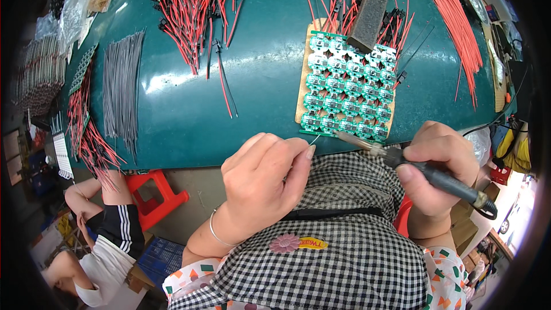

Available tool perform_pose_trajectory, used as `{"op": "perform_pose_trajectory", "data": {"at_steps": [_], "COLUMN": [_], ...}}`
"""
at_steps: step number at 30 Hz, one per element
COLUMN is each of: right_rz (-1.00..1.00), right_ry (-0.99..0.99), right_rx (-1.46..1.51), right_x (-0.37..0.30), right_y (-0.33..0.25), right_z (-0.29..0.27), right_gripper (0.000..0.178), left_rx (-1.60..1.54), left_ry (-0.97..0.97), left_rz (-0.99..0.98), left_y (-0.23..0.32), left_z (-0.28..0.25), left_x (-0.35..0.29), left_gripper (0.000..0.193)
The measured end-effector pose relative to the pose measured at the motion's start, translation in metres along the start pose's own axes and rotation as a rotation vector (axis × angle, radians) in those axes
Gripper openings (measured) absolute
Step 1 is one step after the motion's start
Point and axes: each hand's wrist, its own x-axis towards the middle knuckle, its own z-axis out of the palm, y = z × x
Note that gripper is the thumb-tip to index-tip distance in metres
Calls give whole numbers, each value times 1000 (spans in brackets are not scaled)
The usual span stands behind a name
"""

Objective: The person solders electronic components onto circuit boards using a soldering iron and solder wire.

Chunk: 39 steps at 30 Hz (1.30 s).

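My right hand is closed round the dark handle of a soldering iron. The iron's tip points left, at the near edge of a panel of small green circuit boards. My left hand pinches a thin silvery strand of solder wire between thumb and fingertips, its end close to the same edge. Under the panel lies a tan wooden board, and a dark metal bar rests across the panel's far side. Red and black wires with black connectors stick out beyond it.
On the green table lie a heap of red-black connector leads, a bundle of grey wires and a bundle of red wires. Finished-looking wired panels hang at the left edge. A seated person and red stool are lower left.
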Motion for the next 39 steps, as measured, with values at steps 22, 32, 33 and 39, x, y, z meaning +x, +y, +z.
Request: {"op": "perform_pose_trajectory", "data": {"at_steps": [22, 32, 33, 39], "right_rz": [36, -21, 3, 63], "right_ry": [-65, -61, 1, 47], "right_rx": [-22, -19, 18, -3], "right_x": [8, 8, 5, 2], "right_y": [-8, -4, -4, 0], "right_z": [6, 8, 6, -3], "right_gripper": [20, 19, 19, 17], "left_rx": [32, 36, 14, -19], "left_ry": [-12, -24, -7, 9], "left_rz": [4, 6, -15, 19], "left_y": [-5, -2, 0, -1], "left_z": [1, -2, -3, 0], "left_x": [0, -1, -2, 0], "left_gripper": [17, 17, 16, 17]}}
